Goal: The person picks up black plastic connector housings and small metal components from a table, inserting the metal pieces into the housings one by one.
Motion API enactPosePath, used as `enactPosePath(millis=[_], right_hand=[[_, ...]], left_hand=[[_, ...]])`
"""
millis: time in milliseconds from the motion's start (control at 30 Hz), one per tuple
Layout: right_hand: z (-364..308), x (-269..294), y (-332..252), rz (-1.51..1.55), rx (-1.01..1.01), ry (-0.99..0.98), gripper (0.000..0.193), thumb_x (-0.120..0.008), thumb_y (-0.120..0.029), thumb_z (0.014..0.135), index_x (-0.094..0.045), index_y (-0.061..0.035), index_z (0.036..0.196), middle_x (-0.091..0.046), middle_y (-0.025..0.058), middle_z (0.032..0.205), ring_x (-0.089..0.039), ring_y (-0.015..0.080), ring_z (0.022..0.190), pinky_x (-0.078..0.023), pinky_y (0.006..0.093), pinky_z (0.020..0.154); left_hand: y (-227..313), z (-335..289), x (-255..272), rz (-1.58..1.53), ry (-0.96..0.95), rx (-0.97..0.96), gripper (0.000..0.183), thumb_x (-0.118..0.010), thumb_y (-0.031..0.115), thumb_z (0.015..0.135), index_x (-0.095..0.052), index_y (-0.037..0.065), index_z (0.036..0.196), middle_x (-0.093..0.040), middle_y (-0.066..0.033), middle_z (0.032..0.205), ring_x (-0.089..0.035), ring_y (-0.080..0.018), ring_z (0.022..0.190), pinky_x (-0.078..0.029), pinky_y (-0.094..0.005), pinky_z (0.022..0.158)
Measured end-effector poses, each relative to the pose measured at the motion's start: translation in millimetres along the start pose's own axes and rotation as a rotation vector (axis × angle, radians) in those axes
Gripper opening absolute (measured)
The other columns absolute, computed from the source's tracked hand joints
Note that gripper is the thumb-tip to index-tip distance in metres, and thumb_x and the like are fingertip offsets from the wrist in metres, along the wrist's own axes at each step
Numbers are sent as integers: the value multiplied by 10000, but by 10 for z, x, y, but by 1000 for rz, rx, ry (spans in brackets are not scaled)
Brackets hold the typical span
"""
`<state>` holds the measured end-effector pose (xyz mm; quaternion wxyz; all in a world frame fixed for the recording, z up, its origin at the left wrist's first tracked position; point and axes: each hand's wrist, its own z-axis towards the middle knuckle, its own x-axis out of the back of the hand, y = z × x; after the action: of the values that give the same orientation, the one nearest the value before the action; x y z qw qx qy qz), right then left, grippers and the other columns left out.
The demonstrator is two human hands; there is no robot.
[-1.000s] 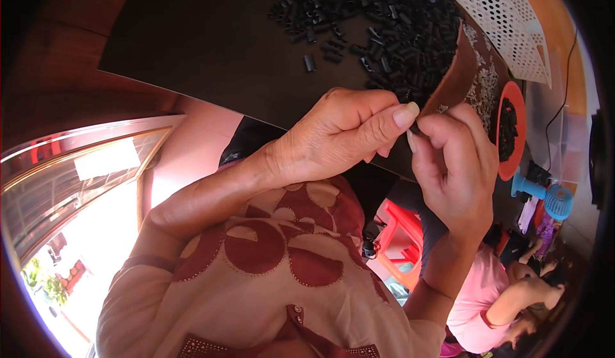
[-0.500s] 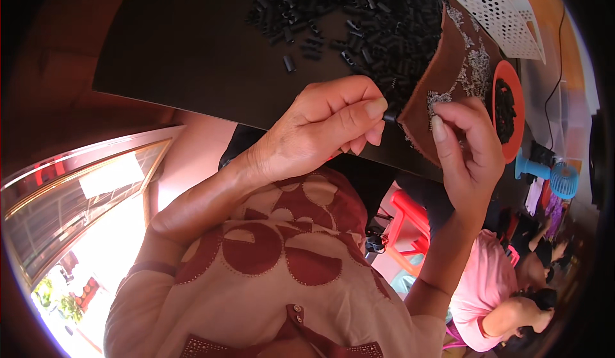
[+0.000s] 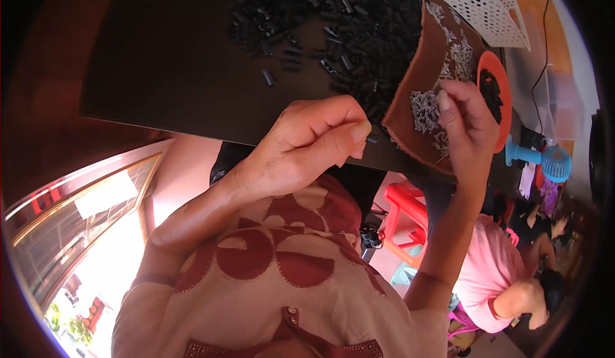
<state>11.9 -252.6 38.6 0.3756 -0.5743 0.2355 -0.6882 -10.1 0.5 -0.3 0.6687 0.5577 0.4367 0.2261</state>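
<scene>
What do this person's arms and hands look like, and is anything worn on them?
Both forearms are bare, with no gloves, watch or rings that show. The left hand and right hand have short, plain nails. Above the arms is a cream top with dark red round patterns and short sleeves.

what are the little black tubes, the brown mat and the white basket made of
Black tubes: likely moulded plastic or rubber, matt, all alike.
Brown mat: looks like leather or felt, dull, with an uneven cut edge that curls up; tiny shiny metal springs lie on it.
White basket: rigid plastic, perforated in a regular grid.
</scene>
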Motion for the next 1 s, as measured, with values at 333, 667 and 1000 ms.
enactPosePath(millis=[333,667,1000], right_hand=[[-190,544,293,-70,-275,76,124,-584,-32,900,-615,4,1015,-561,-40,832,-474,28,729,-400,192,665],[-76,460,206,-395,-54,-176,103,-585,2,837,-600,0,938,-529,101,800,-542,239,693,-428,307,644],[20,451,274,-541,76,-182,158,-562,-18,842,-616,-29,990,-577,118,893,-596,322,810,-462,369,693]], left_hand=[[-57,37,-21,-10,23,-91,176,-537,155,959,-592,15,869,-584,17,697,-469,-36,604,-384,-213,532],[-61,19,-59,60,15,-76,239,-486,203,978,-577,5,881,-575,-34,756,-486,-61,635,-411,-209,579],[-46,28,-98,41,41,-47,245,-444,185,979,-561,-9,885,-562,-72,803,-480,-78,640,-415,-215,587]])
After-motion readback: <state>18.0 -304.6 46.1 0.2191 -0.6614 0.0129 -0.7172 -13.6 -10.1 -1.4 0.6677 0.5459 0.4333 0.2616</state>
